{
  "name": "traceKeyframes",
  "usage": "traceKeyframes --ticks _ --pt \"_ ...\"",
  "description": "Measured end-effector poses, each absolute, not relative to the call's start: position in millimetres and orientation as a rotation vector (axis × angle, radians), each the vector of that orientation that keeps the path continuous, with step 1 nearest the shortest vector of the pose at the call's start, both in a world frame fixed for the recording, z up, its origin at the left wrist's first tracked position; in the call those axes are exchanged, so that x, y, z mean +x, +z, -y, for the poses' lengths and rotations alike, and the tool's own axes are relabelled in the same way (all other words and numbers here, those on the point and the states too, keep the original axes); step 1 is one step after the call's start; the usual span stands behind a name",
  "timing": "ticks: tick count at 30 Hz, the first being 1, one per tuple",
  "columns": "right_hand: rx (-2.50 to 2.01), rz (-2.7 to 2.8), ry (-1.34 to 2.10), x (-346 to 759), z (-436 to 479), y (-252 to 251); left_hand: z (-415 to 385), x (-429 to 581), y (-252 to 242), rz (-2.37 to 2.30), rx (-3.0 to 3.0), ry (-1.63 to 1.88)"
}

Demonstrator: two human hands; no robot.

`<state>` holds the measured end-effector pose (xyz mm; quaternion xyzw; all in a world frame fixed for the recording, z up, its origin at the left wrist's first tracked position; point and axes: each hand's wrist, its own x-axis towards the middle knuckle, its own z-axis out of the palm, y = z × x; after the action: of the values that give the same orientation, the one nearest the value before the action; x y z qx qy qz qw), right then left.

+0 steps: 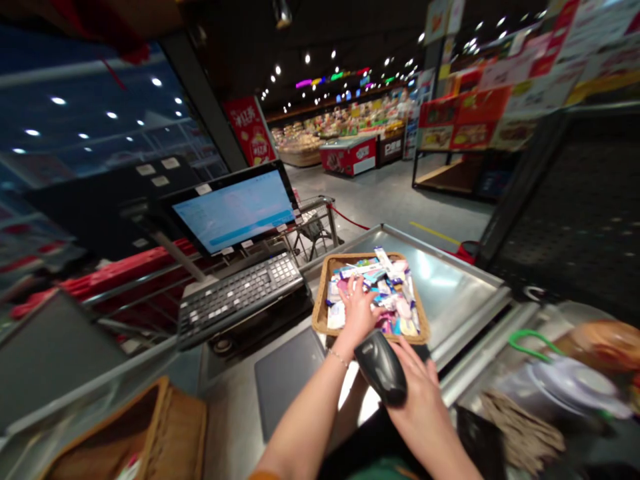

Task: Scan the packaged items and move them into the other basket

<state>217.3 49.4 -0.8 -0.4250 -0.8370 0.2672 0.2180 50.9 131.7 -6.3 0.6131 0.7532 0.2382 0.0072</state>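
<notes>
My left hand (358,308) reaches into a wicker basket (321,301) filled with several small colourful packets (387,290). Its fingers rest on the packets, curled over them; what they grip is hidden. My right hand (419,387) is wrapped round a black handheld barcode scanner (383,367), held just in front of the basket's near rim with its head pointing towards the left hand. A thin bracelet shows on the left wrist.
The basket stands on a steel checkout counter (450,287). A keyboard (240,293) and a lit monitor (233,210) stand to the left. A second wicker basket (160,427) sits near left, a grey pad (285,380) lies before me, and bags lie at right (575,380).
</notes>
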Motion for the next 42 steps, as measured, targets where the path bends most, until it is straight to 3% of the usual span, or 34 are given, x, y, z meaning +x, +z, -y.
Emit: traceKeyframes --ticks 8,17,32,42 --pt "-1.216 2.255 0.779 218 -48 12 -143 64 1 -2.459 1.828 0.375" --pt "-1.202 2.246 0.775 219 -46 12 -153 62 2 -2.376 1.684 0.245" --pt "-1.148 2.302 0.739 217 -40 5 -124 51 0 -2.371 1.806 0.554" --pt "-1.113 2.302 0.690 211 -30 12 -102 34 1 -2.464 1.953 0.575"
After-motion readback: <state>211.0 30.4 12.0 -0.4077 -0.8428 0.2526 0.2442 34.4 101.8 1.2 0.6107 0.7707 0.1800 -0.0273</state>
